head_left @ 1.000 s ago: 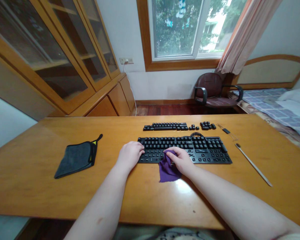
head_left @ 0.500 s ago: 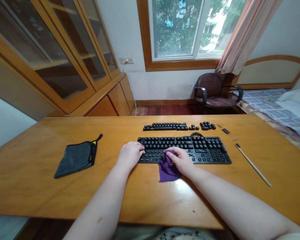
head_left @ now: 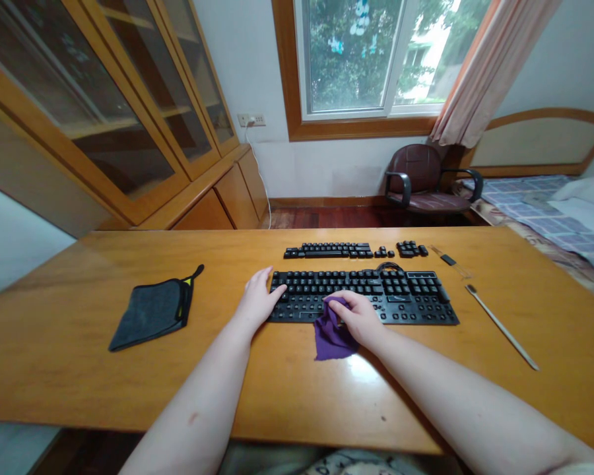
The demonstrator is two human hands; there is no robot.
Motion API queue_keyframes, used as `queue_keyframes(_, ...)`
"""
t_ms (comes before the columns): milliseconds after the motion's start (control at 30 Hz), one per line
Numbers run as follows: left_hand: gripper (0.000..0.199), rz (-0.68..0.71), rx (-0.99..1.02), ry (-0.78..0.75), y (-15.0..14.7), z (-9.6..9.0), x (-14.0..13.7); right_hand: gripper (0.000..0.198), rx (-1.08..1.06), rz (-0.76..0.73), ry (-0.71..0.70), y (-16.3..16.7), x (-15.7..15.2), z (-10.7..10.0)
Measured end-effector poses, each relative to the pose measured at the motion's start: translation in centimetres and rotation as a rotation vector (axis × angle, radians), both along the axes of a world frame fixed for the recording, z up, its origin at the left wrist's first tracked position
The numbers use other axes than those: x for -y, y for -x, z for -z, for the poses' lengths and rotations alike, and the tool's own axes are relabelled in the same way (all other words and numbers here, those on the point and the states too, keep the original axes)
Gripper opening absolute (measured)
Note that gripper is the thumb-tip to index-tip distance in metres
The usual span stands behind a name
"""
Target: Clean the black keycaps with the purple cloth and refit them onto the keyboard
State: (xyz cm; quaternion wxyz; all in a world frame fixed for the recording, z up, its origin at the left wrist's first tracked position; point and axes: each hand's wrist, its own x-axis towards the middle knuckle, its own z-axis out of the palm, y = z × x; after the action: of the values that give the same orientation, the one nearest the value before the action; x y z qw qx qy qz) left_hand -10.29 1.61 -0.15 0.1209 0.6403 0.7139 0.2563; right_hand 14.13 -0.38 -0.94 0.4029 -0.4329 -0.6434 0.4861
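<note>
A black keyboard lies across the middle of the desk; several of its lower and right-hand switches are bare of keycaps. My left hand is at its left end, fingers apart, with the thumb over the keyboard's edge and the other fingers beside it. Between the fingers of my right hand is a bunched purple cloth, pressed against the keyboard's lower middle. The cloth's loose end hangs over the front edge onto the desk. Removed black keycaps stand in rows behind the keyboard.
At the left of the wooden desk lies a folded dark grey cloth with a loop. To the right are a thin long-handled brush and a wire keycap puller. A chair stands beyond the desk.
My left hand has shifted slightly left and its fingers have spread from the keyboard's left end. The right hand and purple cloth look nearly unmoved.
</note>
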Motion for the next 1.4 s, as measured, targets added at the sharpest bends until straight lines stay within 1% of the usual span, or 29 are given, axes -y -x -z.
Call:
queue_keyframes(33,0.061,-0.02,0.002,0.057,0.1,0.4,-0.2,0.023,0.002,-0.002,-0.008,0.0,0.0,0.1)
queue_keyframes(100,0.064,-0.016,0.003,0.168,0.2,1.0,-0.4,0.023,-0.002,-0.005,-0.012,0.0,-0.1,0.2)
queue_keyframes(167,0.066,0.005,-0.002,0.229,0.1,1.4,-0.6,0.023,-0.006,-0.006,-0.005,0.0,-0.1,0.2)
queue_keyframes(267,0.07,-0.004,-0.009,0.261,0.0,1.5,-0.6,0.023,-0.011,-0.007,0.01,0.1,-0.1,0.3)
queue_keyframes(467,0.068,-0.013,0.011,0.291,-0.2,1.5,-0.7,0.024,-0.005,-0.013,0.013,0.2,-0.1,0.2)
queue_keyframes(633,0.071,0.0,0.034,0.257,0.1,1.9,-0.8,0.025,0.004,-0.003,0.011,0.2,0.0,-0.1)
queue_keyframes(767,0.071,-0.021,0.074,0.2,0.2,2.1,-0.7,0.025,0.0,-0.008,0.017,0.2,0.1,-0.2)
queue_keyframes(833,0.068,-0.027,0.151,0.129,0.3,2.3,-0.8,0.024,0.004,-0.007,0.02,0.2,0.1,-0.1)
queue_keyframes(867,0.063,-0.036,0.223,0.084,0.5,2.3,-1.1,0.024,0.003,-0.006,0.022,0.2,0.1,-0.1)
queue_keyframes(967,0.042,-0.105,0.469,-0.028,1.2,2.6,-2.4,0.024,-0.005,-0.014,0.024,0.2,0.0,0.0)
queue_keyframes(1033,0.039,-0.147,0.501,-0.055,1.7,2.6,-3.8,0.024,-0.009,-0.014,0.027,0.2,0.0,0.0)
queue_keyframes(1100,0.038,-0.165,0.472,-0.056,2.1,2.1,-5.4,0.024,0.002,-0.013,0.015,0.2,0.0,-0.2)
queue_keyframes(1200,0.034,-0.159,0.392,-0.042,2.0,0.9,-8.1,0.023,0.04,-0.006,-0.039,0.2,-0.1,-0.5)
queue_keyframes(1267,0.031,-0.126,0.321,-0.037,1.4,-0.1,-9.9,0.021,0.062,-0.006,-0.068,0.2,0.0,-0.7)
queue_keyframes(1400,0.025,-0.027,0.151,0.012,-1.0,-1.5,-13.1,0.02,0.068,-0.018,-0.088,0.2,0.0,-0.6)
